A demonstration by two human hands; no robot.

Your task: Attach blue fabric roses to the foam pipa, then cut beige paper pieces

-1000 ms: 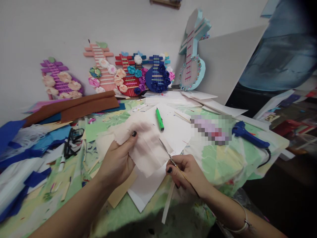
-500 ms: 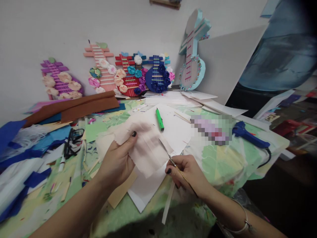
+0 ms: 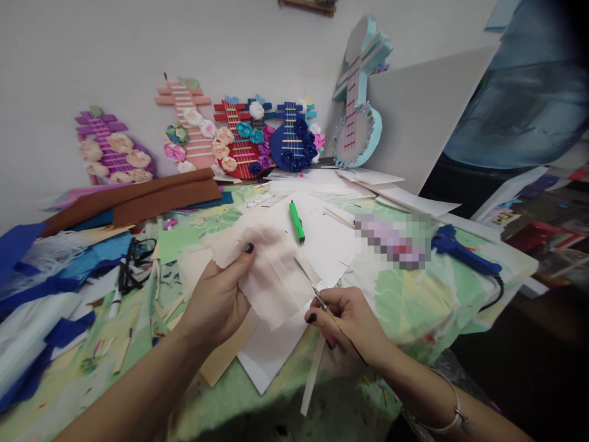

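My left hand [image 3: 225, 291] is closed on a pale pink sheet of crepe paper [image 3: 276, 288], thumb on top and fingers beneath. The sheet is creased, with ragged edges. My right hand [image 3: 347, 325] is closed around slim scissors [image 3: 329, 309] with silver blades and gold handles. Their blades point up and to the left, lying against the sheet's right side. The finger loops are hidden by the hand. Below my right hand hangs a narrow pale strip [image 3: 313, 377]. Under the crepe paper lies a white sheet [image 3: 271, 362], with a green utility knife [image 3: 297, 222] on it.
A blue glue gun [image 3: 467, 252] with a cord lies at the right, beside a blurred-out object [image 3: 391, 240]. Black-framed glasses [image 3: 135, 261] and blue paper scraps lie left. Brown sheets [image 3: 151, 196] lie behind. Several decorated guitar shapes [image 3: 239, 144] lean on the wall.
The thumb of my right hand has shifted slightly left, and the scissors have turned a little with it. My left hand and the crepe paper have stayed nearly still.
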